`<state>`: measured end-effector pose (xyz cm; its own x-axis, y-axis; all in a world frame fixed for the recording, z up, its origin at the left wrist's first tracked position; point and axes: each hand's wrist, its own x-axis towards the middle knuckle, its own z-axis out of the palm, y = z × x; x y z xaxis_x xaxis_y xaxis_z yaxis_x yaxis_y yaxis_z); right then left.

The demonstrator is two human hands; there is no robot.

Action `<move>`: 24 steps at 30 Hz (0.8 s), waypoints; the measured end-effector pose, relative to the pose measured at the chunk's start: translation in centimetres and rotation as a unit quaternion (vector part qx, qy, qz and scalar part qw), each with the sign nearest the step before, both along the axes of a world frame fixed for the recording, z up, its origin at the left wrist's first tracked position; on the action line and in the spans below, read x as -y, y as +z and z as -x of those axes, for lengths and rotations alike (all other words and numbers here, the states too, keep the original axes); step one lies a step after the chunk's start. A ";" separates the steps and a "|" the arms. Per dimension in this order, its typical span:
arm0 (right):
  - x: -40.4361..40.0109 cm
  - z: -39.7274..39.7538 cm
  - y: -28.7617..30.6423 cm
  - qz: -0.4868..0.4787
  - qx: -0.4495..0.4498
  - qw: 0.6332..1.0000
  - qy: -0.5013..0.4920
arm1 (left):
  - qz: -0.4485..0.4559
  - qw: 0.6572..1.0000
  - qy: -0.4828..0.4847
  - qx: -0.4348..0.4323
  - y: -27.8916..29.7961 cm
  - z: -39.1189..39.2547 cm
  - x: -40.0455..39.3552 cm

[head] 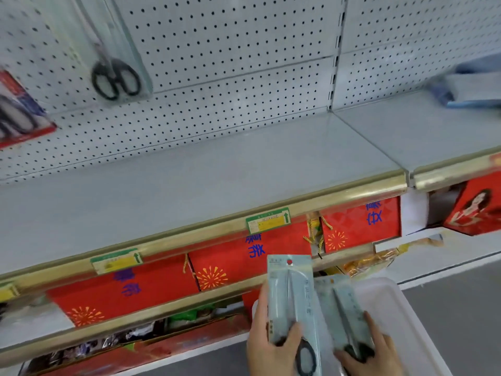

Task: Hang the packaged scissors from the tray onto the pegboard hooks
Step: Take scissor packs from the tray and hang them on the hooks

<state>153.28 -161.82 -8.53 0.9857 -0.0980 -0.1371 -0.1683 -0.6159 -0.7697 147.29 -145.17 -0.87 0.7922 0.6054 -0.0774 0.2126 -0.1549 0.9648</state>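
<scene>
My left hand grips a pale blue pack of black-handled scissors, held upright above the white tray at the lower right. My right hand holds a second pale blue scissors pack, tilted, over the tray. On the white pegboard, at the upper left, one clear pack of black-handled scissors hangs. The hooks themselves are blurred and hard to make out.
A red carded item hangs at the far left of the pegboard. A grey shelf with a gold edge strip and price tags lies below it. Red gift boxes fill the lower shelves. Blue items sit at the upper right.
</scene>
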 end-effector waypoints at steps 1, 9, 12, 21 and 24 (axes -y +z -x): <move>-1.3 0.5 0.8 -0.017 0.057 0.998 -0.020 | 0.004 0.999 0.038 0.036 2.1 0.4 -0.7; -11.5 2.3 18.9 -0.194 0.100 0.973 0.081 | -0.051 0.969 0.153 0.187 14.9 1.3 -11.1; -14.7 1.6 23.6 -0.231 0.144 0.957 0.098 | -0.068 0.957 0.165 0.231 19.6 1.5 -13.9; -21.6 1.3 34.2 -0.351 0.247 0.891 0.151 | -0.095 0.929 0.143 0.327 30.3 -1.1 -20.8; -22.6 0.7 35.7 -0.373 0.255 0.879 0.151 | -0.102 0.931 0.123 0.328 32.9 -3.5 -22.2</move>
<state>152.54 -139.18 27.18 0.9037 0.1084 0.4142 0.3995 0.1348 -0.9068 150.78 -123.00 32.06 0.4635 0.7236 0.5115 -0.3591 -0.3743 0.8549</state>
